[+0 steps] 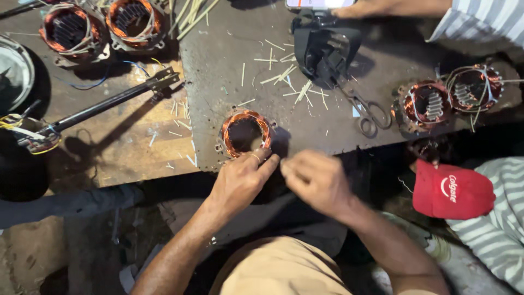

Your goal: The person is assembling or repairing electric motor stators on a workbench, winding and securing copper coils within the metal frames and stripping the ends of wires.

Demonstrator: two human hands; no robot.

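Note:
A round motor stator (pixel 245 133) with copper windings lies near the front edge of a dark workbench (pixel 218 71). My left hand (pixel 240 180) rests against its near rim, fingers touching the winding. My right hand (pixel 316 179) is just to the right of it, fingers pinched together; it is blurred, and whether it holds something thin I cannot tell.
Two more stators (pixel 103 27) sit at the back left, two others (pixel 450 98) at the right. Scissors (pixel 367 112), a black holder (pixel 325 49), a long black rod (pixel 103 106) and several scattered thin sticks lie on the bench. Another person's hand (pixel 382 7) reaches in at top; a person in a red cap (pixel 452 190) is at right.

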